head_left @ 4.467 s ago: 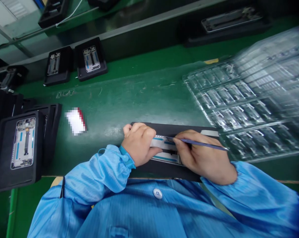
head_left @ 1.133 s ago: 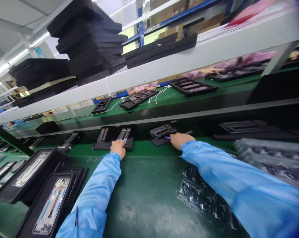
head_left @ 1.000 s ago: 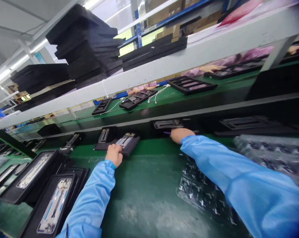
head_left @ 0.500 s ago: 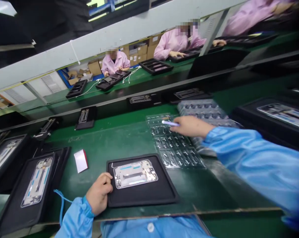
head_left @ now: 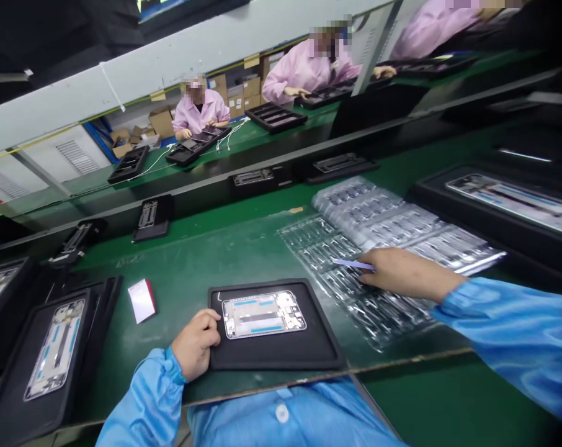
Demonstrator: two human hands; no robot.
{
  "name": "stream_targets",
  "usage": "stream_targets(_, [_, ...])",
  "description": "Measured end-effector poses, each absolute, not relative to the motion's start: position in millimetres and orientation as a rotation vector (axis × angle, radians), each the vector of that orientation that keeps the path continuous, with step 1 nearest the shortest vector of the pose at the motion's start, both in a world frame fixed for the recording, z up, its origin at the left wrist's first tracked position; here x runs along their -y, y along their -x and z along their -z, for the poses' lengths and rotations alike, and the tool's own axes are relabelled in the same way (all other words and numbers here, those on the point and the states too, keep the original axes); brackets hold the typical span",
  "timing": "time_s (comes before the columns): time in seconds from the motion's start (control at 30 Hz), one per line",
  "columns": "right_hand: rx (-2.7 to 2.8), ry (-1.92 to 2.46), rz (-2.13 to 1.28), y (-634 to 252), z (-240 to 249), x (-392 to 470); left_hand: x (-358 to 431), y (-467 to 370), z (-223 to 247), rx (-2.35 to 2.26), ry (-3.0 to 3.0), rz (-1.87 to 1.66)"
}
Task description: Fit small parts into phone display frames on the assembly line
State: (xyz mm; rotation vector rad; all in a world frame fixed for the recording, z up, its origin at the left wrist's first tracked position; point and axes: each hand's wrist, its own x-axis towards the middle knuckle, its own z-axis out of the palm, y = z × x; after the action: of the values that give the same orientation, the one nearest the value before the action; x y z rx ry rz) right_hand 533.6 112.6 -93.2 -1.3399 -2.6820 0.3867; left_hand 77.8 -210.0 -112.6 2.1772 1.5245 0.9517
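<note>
At the left edge of a black tray (head_left: 276,357), my left hand (head_left: 196,345) is closed with curled fingers on its rim. A silver phone frame (head_left: 262,315) with blue strips lies flat on this tray. My right hand (head_left: 402,273) is closed around a thin pale purple stick-shaped tool (head_left: 353,264), which points left. Beneath that hand lies a clear plastic tray (head_left: 330,257) with rows of small compartments. What the tool's tip touches, if anything, I cannot make out. A stack of similar clear trays (head_left: 350,198) lies right behind it.
Black trays with phone frames stand at the left (head_left: 55,347) and right (head_left: 504,205). A folded white-and-red card (head_left: 141,300) lies on the green bench. Across the bench, people in pink sleeves (head_left: 201,115) work over black trays (head_left: 276,118).
My right hand has come nearer to me over the clear tray, with the tool still in it. The clear tray appears shifted nearer and to the right. My left hand stays on the black tray.
</note>
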Motion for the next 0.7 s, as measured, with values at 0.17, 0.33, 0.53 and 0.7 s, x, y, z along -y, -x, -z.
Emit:
stream_targets(0.17, [2.74,1.557,-0.498,-539,65,-124,209,-81,115,-1.459,-2.192,-0.996])
stream_targets(0.33, [2.593,1.696,-0.348,-485,56,-175,208,-84,116,-1.457,-2.158,-0.931])
stream_targets(0.53, [2.456,1.951,-0.388,-440,79,-199,209,-91,109,-1.434,-2.173,-1.068])
stream_targets(0.7, [2.363,1.955,-0.476,-442,72,-188,206,-100,96,-1.577,-2.109,-1.315])
